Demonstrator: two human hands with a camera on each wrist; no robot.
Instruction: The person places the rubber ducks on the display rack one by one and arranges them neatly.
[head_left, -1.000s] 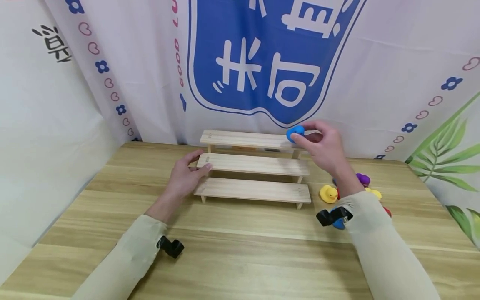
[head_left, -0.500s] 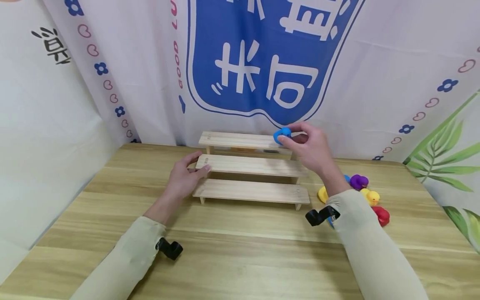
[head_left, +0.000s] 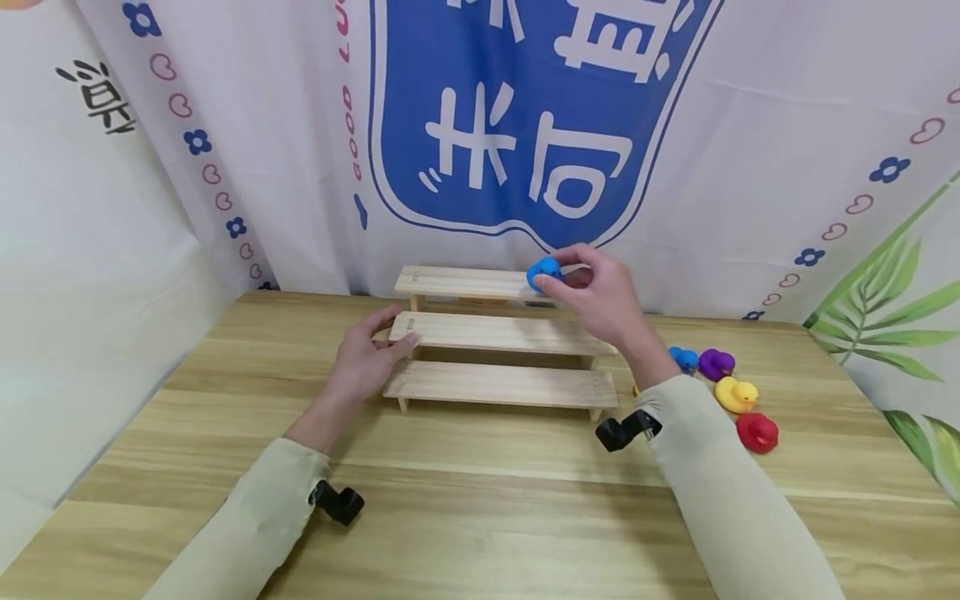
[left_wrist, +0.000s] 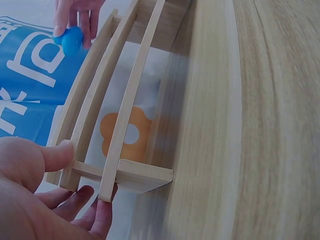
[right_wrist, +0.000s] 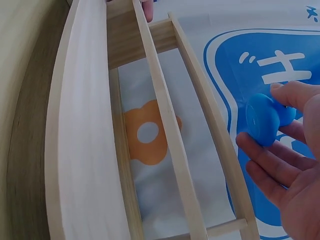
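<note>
A three-step wooden display stand (head_left: 495, 332) rests on the table. My left hand (head_left: 363, 358) holds its left end; in the left wrist view the thumb (left_wrist: 57, 156) lies on the middle step while the other fingers reach underneath. Between thumb and fingers, my right hand (head_left: 603, 292) pinches a blue rubber duck (head_left: 542, 273) at the top step, right of its middle. From the right wrist, the duck (right_wrist: 263, 120) shows its rounded base, beyond the top step's edge. Whether it touches the step cannot be told.
Right of the stand lie more rubber ducks: blue (head_left: 684, 358), purple (head_left: 717, 364), yellow (head_left: 736, 393) and red (head_left: 757, 432). The right sleeve (head_left: 697, 450) hides part of that area. A printed white-and-blue curtain (head_left: 465, 200) hangs close behind the stand.
My right hand has carried the blue duck leftward along the top step, from its right end toward the middle. More loose ducks show beside the right sleeve. The left hand keeps its grip.
</note>
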